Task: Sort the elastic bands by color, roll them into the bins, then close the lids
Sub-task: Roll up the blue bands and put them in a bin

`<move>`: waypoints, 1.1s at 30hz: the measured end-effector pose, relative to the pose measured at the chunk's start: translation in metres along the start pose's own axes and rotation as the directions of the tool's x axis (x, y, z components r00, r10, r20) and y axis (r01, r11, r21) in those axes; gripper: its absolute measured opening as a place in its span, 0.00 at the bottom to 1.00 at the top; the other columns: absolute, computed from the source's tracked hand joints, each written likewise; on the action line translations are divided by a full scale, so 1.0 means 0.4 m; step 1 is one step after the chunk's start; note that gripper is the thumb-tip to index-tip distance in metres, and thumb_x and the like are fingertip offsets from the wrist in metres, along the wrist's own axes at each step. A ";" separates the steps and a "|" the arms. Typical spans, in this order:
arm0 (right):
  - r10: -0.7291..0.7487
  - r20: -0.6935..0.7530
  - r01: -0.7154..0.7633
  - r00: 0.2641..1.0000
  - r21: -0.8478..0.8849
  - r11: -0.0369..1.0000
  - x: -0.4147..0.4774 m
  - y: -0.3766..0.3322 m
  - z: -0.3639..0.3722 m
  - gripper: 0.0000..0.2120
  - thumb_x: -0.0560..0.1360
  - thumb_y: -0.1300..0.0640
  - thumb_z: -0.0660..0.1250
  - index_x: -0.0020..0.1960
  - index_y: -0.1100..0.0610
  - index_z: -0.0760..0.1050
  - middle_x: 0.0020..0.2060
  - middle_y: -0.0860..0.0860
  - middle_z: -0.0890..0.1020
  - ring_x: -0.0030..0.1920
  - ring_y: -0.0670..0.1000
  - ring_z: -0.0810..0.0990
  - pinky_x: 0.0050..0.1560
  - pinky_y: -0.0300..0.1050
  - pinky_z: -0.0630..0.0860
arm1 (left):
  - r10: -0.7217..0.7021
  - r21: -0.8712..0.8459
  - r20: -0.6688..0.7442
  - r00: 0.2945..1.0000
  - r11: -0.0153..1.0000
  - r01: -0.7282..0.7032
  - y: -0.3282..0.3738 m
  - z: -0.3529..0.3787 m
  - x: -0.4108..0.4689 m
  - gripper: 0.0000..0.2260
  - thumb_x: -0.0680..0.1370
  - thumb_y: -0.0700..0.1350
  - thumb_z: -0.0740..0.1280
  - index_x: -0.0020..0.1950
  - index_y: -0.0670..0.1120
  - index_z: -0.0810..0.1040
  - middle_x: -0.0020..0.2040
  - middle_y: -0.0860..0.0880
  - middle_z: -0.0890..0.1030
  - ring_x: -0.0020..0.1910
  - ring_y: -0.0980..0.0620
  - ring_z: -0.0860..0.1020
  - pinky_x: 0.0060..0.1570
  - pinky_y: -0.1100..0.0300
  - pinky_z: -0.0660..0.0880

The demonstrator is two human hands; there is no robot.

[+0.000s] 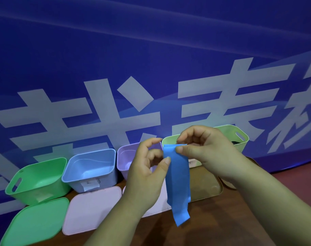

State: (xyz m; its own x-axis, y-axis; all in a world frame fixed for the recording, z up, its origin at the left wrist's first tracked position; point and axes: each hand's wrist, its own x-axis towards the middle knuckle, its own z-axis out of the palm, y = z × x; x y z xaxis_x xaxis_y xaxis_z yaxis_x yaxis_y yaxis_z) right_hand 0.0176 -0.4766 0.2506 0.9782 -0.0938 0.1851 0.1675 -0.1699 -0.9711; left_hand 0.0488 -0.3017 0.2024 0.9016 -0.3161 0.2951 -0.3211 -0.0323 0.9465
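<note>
Blue band (177,176) hangs vertically, free end down, its seemingly folded top pinched by left hand (144,174) and right hand (209,153).

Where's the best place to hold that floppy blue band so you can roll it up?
Hold it at the top end, probably pinching in from both side edges. The blue elastic band hangs flat and limp from there. The left hand and right hand pinch it there, leaving the tail free.
</note>
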 end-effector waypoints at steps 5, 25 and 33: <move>0.013 -0.062 -0.017 0.998 -0.069 0.997 -0.006 -0.001 0.013 0.06 0.72 0.62 0.75 0.44 0.53 0.81 0.44 0.58 0.84 0.38 0.56 0.77 0.49 0.61 0.79 | 0.034 0.041 0.027 0.999 0.999 -0.035 0.006 -0.018 -0.011 0.18 0.79 0.36 0.68 0.57 0.60 0.75 0.41 0.57 0.79 0.43 0.55 0.78 0.46 0.60 0.76; -0.001 0.118 0.012 0.993 -0.098 0.995 -0.018 -0.027 0.206 0.12 0.70 0.68 0.75 0.49 0.56 0.81 0.43 0.55 0.86 0.43 0.58 0.85 0.48 0.48 0.83 | -0.058 0.013 -0.039 0.998 0.998 0.059 0.019 -0.247 -0.054 0.21 0.74 0.35 0.73 0.49 0.64 0.84 0.45 0.55 0.86 0.45 0.55 0.83 0.48 0.55 0.79; 0.010 0.089 -0.003 0.996 -0.083 0.997 -0.013 -0.053 0.327 0.07 0.71 0.65 0.75 0.46 0.56 0.82 0.40 0.57 0.85 0.39 0.53 0.82 0.48 0.58 0.79 | 0.016 0.110 0.009 1.000 0.994 -0.017 0.020 -0.375 -0.072 0.11 0.72 0.44 0.73 0.49 0.60 0.84 0.45 0.55 0.78 0.44 0.51 0.80 0.47 0.44 0.81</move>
State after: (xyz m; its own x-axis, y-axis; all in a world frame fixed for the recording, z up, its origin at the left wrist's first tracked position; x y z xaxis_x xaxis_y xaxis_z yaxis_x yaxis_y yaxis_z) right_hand 0.0249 -0.3443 0.2507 0.9869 -0.0080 0.1610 0.1540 -0.2500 -0.9559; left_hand 0.0638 -0.1507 0.2213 0.8937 -0.3252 0.3092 -0.3664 -0.1313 0.9211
